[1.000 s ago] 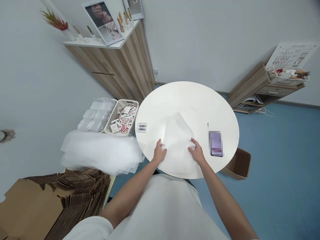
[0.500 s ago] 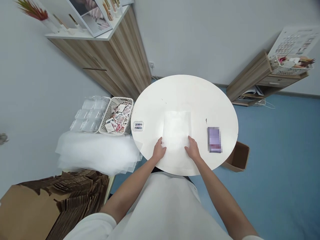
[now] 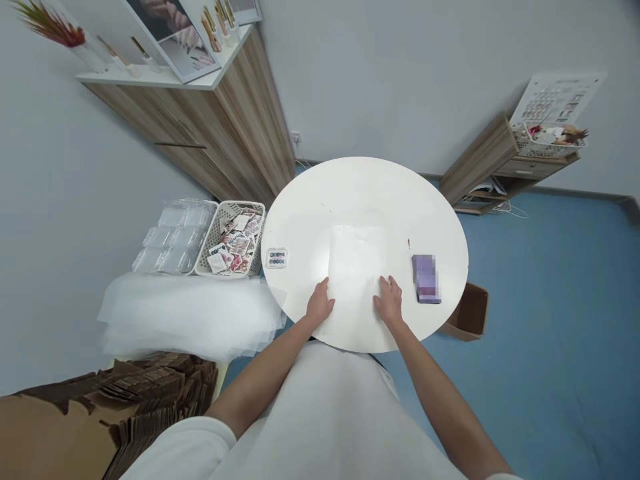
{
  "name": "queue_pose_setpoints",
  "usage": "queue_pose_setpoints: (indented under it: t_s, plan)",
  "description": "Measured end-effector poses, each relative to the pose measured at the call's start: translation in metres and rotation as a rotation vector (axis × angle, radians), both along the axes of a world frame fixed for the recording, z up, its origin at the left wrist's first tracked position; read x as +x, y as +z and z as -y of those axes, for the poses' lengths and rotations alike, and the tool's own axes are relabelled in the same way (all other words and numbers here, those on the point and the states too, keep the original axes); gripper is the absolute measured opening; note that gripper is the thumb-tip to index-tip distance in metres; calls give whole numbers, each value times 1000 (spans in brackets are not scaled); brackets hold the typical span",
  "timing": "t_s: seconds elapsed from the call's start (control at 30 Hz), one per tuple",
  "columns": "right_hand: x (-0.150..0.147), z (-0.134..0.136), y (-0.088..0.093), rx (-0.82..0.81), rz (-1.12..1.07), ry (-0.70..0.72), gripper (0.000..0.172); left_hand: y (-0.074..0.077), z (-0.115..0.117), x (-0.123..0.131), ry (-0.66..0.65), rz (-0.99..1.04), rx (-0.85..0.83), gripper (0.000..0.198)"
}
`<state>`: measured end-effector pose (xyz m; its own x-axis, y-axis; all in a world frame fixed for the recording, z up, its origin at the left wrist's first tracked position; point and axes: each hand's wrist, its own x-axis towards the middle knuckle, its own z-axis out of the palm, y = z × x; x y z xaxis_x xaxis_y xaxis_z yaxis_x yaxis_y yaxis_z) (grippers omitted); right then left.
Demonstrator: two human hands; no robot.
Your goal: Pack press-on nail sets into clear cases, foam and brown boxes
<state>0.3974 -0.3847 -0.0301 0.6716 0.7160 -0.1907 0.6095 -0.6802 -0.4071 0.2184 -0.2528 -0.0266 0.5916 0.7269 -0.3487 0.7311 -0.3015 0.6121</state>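
A thin translucent white sheet [image 3: 356,257] lies flat on the round white table [image 3: 300,200] in front of me. At its near left edge rests my left hand [image 3: 320,303], fingers stretched forward and thumb apart. My right hand [image 3: 389,301] is by the near right edge, its fingers spread and pointing away from me. Neither hand visibly grips the sheet. Right of my right hand lies a purple box-like item [image 3: 426,279], partly blurred out. A small clear case [image 3: 277,258] with two rows of dark and pinkish pieces sits at the table's left edge.
Left of the table are a white basket [image 3: 200,257] of printed cards, clear plastic trays [image 3: 173,237], a stack of translucent sheets [image 3: 185,317] and folded cardboard [image 3: 150,393]. An open cardboard box [image 3: 467,312] stands on the floor at right. Wooden cabinets [image 3: 240,120] are behind.
The sheet now lies flatter and blends more with the tabletop. My right hand's fingers have spread, while my left hand stays by the left edge. The view has shifted slightly.
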Motion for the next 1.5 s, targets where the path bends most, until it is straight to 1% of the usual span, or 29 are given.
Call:
queue_pose_setpoints:
  t_s: [0.1,0.23,0.3,0.43,0.5,0.57,0.7,0.83,1.07,1.33,1.43,1.5]
  plan:
    - [-7,8,3,22,14,32,55,3,1,-3,-29,-56,42,66]
    - [-14,19,4,4,3,109,53,8,1,-9,-76,-113,163,64]
    - [-17,22,4,-21,-1,157,54,9,3,-14,-151,-118,225,62]
    - [-21,20,3,-70,5,252,60,9,10,-21,-363,-123,289,62]
    - [-22,17,3,-96,9,273,62,7,14,-22,-425,-151,297,65]
    - [-23,15,3,-129,12,282,62,6,16,-22,-450,-186,298,66]
    - [-22,13,1,-188,19,289,59,3,17,-20,-459,-230,292,66]
    - [-18,12,0,-197,15,293,58,2,14,-18,-456,-235,275,67]
    - [-18,12,-1,-161,-1,277,57,4,14,-16,-374,-124,208,65]
    - [-16,12,2,-145,12,289,58,9,17,-16,-368,-116,192,66]
    - [-19,12,6,-99,44,286,57,12,17,-21,-341,-112,196,65]
    - [-23,8,10,-70,49,289,56,14,14,-30,-302,-101,194,64]
